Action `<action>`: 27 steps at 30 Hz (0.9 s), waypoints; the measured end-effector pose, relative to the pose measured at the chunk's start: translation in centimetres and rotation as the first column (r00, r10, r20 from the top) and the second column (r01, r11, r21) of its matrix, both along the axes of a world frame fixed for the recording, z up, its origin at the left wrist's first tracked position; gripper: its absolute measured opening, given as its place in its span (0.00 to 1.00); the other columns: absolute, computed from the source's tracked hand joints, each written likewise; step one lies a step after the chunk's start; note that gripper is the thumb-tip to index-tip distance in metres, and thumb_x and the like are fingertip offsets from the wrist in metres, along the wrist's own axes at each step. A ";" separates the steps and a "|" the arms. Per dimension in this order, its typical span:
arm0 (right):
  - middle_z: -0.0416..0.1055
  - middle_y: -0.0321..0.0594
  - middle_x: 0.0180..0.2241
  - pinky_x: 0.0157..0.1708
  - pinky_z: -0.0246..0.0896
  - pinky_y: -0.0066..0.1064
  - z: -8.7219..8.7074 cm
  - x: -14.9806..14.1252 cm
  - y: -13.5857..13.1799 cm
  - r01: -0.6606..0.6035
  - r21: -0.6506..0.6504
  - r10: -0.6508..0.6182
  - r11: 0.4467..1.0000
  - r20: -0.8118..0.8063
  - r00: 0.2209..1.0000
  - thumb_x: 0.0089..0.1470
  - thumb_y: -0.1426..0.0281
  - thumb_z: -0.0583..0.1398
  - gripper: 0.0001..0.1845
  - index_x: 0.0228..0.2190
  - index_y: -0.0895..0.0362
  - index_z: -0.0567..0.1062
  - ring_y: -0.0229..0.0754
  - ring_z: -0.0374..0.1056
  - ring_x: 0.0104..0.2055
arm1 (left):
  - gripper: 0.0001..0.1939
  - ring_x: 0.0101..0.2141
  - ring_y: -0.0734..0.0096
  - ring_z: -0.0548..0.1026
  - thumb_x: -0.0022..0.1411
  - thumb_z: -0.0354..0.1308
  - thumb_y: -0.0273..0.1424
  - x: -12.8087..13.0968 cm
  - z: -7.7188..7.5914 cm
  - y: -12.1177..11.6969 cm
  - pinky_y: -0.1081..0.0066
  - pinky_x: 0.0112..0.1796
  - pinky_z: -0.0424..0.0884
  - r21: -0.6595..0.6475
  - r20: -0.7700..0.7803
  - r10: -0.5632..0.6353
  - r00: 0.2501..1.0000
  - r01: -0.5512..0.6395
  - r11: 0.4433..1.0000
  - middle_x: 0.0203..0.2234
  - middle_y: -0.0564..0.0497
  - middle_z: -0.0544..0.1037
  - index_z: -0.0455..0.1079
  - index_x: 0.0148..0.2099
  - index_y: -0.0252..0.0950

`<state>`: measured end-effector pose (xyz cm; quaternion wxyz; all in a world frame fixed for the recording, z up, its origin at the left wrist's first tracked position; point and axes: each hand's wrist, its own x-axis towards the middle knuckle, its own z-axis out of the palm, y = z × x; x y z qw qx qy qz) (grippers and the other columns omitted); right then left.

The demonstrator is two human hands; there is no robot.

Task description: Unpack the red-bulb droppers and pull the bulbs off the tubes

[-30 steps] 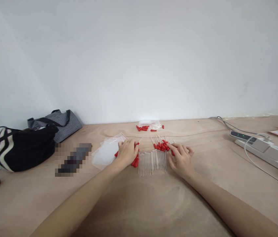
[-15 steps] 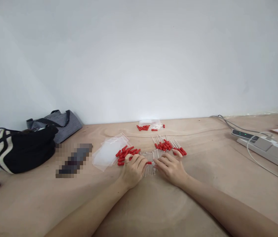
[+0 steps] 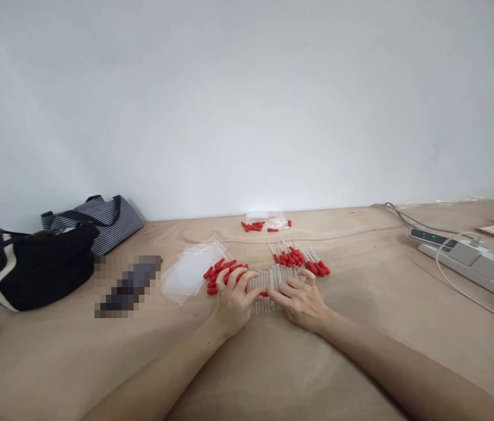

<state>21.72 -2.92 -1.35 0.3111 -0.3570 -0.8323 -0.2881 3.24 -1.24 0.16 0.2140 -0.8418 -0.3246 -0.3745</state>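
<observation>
My left hand [image 3: 234,299] and my right hand [image 3: 300,299] rest side by side on a row of clear thin tubes [image 3: 273,279] lying on the wooden table [image 3: 273,374]. Fingers of both hands are curled and pinch at the tubes; a red cap [image 3: 264,294] shows between them. A pile of red caps [image 3: 223,272] lies just beyond my left hand. Beyond my right hand lie more red-capped tubes [image 3: 297,257]. A stack of clear plastic bags [image 3: 189,270] sits to the left of the caps.
Farther back lie a small bag and loose red caps [image 3: 264,222]. Two handbags, one black [image 3: 31,266] and one striped [image 3: 102,219], stand at the left. A power strip with cables [image 3: 470,260] lies at the right. A blurred dark object [image 3: 128,283] lies left of the plastic bags.
Both hands drew back from the red caps toward me and came together on the near ends of the clear tubes; the red cap piles are now uncovered.
</observation>
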 end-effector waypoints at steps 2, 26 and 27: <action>0.64 0.32 0.19 0.42 0.36 0.40 0.1 0.0 -0.1 0.004 -0.019 -0.004 1.000 -0.003 1.000 0.49 0.78 0.51 0.16 0.37 0.51 0.71 0.34 0.54 0.25 | 0.05 0.43 0.62 0.66 0.56 0.55 0.33 0.0 0.0 -0.1 0.54 0.47 0.50 0.001 -0.001 0.004 1.000 -0.004 1.000 0.38 0.53 0.75 0.71 0.29 0.43; 0.65 0.45 0.33 0.34 0.50 0.31 -1.9 3.4 1.7 0.220 -0.342 -0.312 0.914 -0.244 0.918 0.49 0.81 0.46 0.17 0.36 0.59 0.70 0.41 0.61 0.36 | 0.17 0.27 0.71 0.71 0.48 0.51 0.37 -9.1 1.7 5.3 0.71 0.29 0.70 -0.623 0.509 0.444 0.737 -0.040 0.781 0.29 0.48 0.73 0.65 0.40 0.33; 0.65 0.45 0.33 0.34 0.51 0.31 -1.9 3.4 1.7 0.211 -0.347 -0.308 0.914 -0.252 0.918 0.49 0.80 0.46 0.16 0.36 0.59 0.69 0.41 0.61 0.36 | 0.17 0.26 0.72 0.71 0.48 0.52 0.38 -9.1 1.6 5.3 0.72 0.28 0.69 -0.629 0.509 0.448 0.735 -0.038 0.777 0.28 0.49 0.72 0.64 0.39 0.33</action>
